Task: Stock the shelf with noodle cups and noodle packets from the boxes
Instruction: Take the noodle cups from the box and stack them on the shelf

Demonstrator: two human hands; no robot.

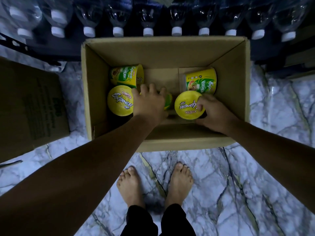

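Here, in the open box (153, 53), near its right side, an upright noodle cup (185, 106) is being gripped round its lid by the right hand (214, 113). A mostly hidden middle cup (168, 101) is being covered by the left hand (150, 104), fingers spread; its grip cannot be told.

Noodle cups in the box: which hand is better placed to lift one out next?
Right, I judge. The right hand pinches an upright cup at its rim; the left hand covers a half-hidden cup, grip unclear.

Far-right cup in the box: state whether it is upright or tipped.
Tipped: the far-right cup lies on its side on the box floor, printed wall facing the camera rather than its lid.
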